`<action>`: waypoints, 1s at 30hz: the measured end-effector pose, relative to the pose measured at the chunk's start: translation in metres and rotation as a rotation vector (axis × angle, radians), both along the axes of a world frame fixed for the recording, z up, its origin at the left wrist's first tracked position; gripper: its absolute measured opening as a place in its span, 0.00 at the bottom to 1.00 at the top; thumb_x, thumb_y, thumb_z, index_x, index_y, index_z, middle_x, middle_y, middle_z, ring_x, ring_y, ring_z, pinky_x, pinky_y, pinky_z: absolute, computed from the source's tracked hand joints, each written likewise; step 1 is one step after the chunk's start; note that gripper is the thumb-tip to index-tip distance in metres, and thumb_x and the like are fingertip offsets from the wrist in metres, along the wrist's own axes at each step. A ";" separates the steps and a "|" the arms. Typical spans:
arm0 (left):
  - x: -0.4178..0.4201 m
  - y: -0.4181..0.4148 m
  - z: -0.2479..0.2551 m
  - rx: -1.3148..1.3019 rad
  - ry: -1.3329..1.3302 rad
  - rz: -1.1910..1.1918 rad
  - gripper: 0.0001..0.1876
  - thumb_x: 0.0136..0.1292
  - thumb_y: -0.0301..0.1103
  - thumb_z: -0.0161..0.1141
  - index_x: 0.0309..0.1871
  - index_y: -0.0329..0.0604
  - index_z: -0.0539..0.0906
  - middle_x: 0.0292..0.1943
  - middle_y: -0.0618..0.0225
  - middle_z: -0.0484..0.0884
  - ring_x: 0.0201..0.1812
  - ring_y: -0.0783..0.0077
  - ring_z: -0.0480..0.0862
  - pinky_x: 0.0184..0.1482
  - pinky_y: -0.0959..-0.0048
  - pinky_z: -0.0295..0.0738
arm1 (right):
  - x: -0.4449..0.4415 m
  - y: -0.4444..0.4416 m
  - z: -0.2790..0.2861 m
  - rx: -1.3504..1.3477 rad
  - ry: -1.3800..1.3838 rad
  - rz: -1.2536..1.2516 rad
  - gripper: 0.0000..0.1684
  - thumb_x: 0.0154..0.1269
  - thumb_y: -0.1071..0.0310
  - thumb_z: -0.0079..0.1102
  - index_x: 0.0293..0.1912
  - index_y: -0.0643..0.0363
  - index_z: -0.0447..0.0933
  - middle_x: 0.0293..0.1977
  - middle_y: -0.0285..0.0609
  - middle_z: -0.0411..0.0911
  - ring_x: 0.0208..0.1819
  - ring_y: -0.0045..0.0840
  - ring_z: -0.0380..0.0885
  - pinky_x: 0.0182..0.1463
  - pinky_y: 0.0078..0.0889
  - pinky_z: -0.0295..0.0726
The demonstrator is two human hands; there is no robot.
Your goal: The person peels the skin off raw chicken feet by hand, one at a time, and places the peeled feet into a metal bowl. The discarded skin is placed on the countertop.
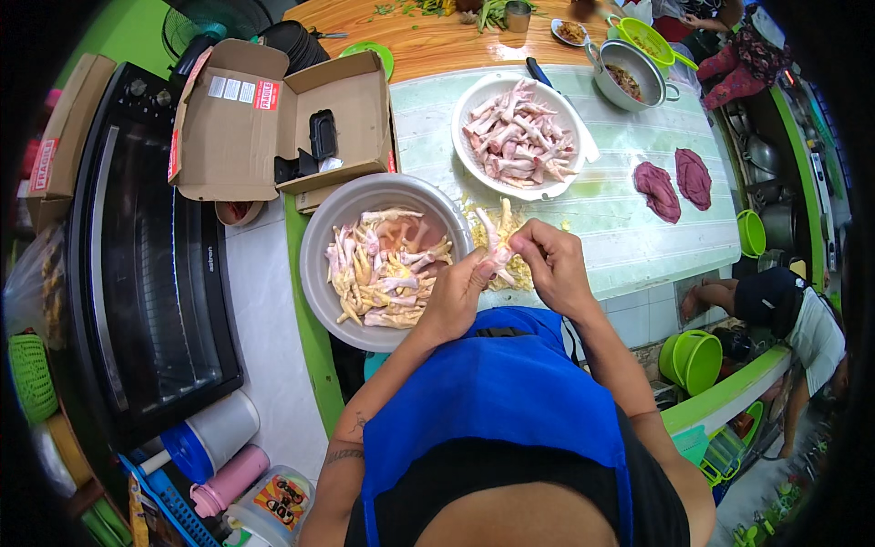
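My left hand (459, 292) grips a chicken foot (497, 249) by its pale lower part, over the table edge. The fingers of my right hand (552, 267) pinch yellowish skin on the same foot. Beneath both hands lies a pile of yellow skin peelings (513, 277). To the left, a grey plastic basin (316, 273) holds many chicken feet, several with yellow skin, in pinkish liquid. Beyond my hands stands a white colander (461, 137) heaped with pale pink chicken feet.
A knife (540, 72) lies behind the colander. A metal pot (615, 51) and two dark red cloth-like pieces (657, 191) (693, 179) are at the right. An open cardboard box (348, 137) stands beyond the basin, near a black oven (164, 260). A person (817, 328) is at far right.
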State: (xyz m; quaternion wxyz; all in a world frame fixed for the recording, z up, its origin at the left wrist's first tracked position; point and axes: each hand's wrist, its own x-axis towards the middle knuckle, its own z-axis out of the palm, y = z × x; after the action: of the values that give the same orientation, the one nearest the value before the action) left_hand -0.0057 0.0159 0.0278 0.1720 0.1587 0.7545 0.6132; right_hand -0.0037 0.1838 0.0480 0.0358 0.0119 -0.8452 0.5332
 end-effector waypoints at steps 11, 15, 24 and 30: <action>0.006 -0.014 -0.021 0.137 -0.178 -0.032 0.25 0.73 0.47 0.38 0.52 0.33 0.76 0.22 0.72 0.70 0.23 0.81 0.67 0.26 0.79 0.62 | -0.023 0.057 -0.024 -0.149 0.013 -0.284 0.10 0.61 0.71 0.58 0.25 0.63 0.73 0.15 0.34 0.67 0.20 0.14 0.62 0.24 0.21 0.62; 0.001 -0.014 -0.033 0.225 -0.169 -0.012 0.24 0.73 0.47 0.37 0.49 0.34 0.76 0.20 0.76 0.65 0.22 0.84 0.63 0.26 0.82 0.59 | -0.021 0.061 -0.020 -0.032 -0.015 -0.204 0.12 0.56 0.70 0.64 0.24 0.63 0.71 0.18 0.35 0.67 0.21 0.16 0.62 0.25 0.21 0.62; -0.007 -0.006 -0.037 0.258 -0.244 0.018 0.22 0.73 0.46 0.39 0.50 0.34 0.74 0.28 0.76 0.68 0.28 0.86 0.62 0.33 0.85 0.59 | -0.006 0.023 -0.012 -0.188 -0.091 0.034 0.16 0.55 0.70 0.65 0.44 0.58 0.76 0.34 0.30 0.71 0.29 0.12 0.63 0.28 0.15 0.62; -0.007 -0.005 -0.027 0.309 -0.266 0.021 0.22 0.73 0.47 0.37 0.45 0.35 0.74 0.22 0.78 0.64 0.25 0.85 0.61 0.29 0.83 0.57 | -0.014 0.019 -0.005 0.017 0.139 0.232 0.15 0.53 0.69 0.66 0.42 0.60 0.79 0.33 0.35 0.75 0.31 0.14 0.68 0.29 0.16 0.63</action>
State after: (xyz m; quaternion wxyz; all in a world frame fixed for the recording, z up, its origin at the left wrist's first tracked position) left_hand -0.0124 0.0114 0.0013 0.2374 0.0927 0.6237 0.7390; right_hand -0.0176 0.2026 0.0435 0.0320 0.1468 -0.8382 0.5242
